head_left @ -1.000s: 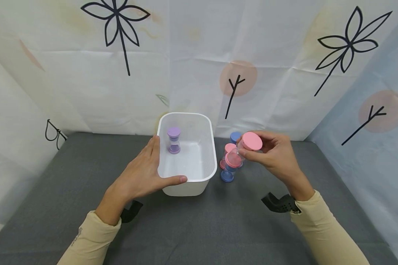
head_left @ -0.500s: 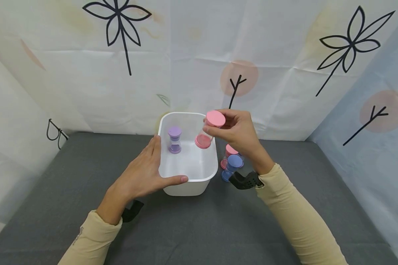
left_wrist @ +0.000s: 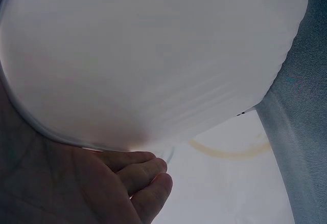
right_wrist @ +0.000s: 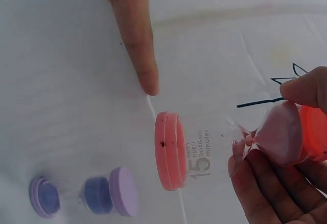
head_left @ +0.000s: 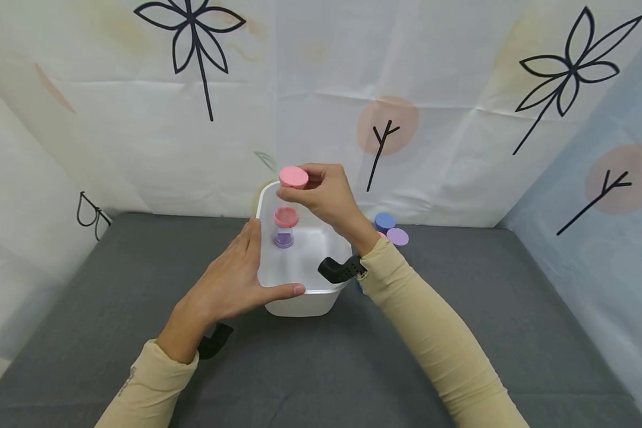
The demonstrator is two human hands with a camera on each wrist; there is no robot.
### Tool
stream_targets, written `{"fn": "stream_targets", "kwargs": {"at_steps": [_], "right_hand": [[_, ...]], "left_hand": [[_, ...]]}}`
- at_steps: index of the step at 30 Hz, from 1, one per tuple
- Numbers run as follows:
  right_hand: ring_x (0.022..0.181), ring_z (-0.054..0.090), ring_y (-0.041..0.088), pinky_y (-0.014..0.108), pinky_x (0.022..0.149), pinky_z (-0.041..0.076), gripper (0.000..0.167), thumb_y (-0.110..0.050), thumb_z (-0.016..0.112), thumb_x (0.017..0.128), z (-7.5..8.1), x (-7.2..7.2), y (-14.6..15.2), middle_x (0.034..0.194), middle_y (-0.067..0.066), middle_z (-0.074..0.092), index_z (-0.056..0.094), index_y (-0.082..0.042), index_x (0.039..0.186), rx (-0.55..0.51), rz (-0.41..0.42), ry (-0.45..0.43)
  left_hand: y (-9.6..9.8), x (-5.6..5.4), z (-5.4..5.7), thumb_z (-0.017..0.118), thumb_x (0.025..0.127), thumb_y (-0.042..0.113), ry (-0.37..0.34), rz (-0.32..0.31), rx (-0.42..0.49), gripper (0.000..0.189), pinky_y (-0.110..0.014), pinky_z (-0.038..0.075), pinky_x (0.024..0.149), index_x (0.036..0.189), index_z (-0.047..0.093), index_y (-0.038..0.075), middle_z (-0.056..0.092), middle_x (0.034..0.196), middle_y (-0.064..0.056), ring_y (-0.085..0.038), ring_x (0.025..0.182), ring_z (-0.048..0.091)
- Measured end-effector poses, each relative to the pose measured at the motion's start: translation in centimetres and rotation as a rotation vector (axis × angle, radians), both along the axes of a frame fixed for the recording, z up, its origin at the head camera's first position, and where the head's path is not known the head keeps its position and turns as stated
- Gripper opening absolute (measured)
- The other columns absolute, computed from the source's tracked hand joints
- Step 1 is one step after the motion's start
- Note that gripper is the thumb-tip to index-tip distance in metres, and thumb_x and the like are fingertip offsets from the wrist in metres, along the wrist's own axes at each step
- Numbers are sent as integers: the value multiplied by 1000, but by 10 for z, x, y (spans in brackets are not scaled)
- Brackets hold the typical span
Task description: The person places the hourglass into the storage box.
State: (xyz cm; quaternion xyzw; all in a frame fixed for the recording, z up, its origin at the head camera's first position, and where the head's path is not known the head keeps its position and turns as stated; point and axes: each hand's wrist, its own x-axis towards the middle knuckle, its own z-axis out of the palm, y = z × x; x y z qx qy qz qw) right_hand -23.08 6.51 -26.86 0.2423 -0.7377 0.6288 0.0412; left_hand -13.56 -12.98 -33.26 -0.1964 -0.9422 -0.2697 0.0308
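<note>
My right hand (head_left: 329,193) grips a clear sandglass with pink caps (head_left: 293,176) by its upper end, above the back left of a white plastic bin (head_left: 302,304). In the right wrist view its pink sand sits in the bulb near the fingers, and "15 minutes" is printed on the glass. Inside the bin stands a purple sandglass (right_wrist: 97,196), partly covered by the pink one in the head view. My left hand (head_left: 222,282) rests against the bin's left side, fingers straight, with the thumb along the front rim.
Right of the bin, more sandglasses stand in a cluster, with a blue cap (head_left: 384,222) and a purple cap (head_left: 397,236) showing. My right forearm hides much of them. A pale printed cloth (head_left: 321,119) hangs behind the dark grey table (head_left: 310,368).
My right hand has carried the pink sandglass leftward from the cluster, over the bin's right rim, to above the purple one. The left hand stays in place on the bin.
</note>
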Motion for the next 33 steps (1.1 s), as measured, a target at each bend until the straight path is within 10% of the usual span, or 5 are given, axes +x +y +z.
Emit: {"fn": "stream_targets", "kwargs": {"at_steps": [33], "right_hand": [[73, 67, 18, 26, 65, 52, 16, -12, 86, 77, -38, -10, -18, 73, 2, 71, 77, -3, 87, 363, 6, -246]], "left_hand": [[0, 0, 0, 59, 74, 88, -51, 1, -55, 141, -55, 25, 117, 159, -9, 0, 1, 168, -20, -36, 154, 10]]}}
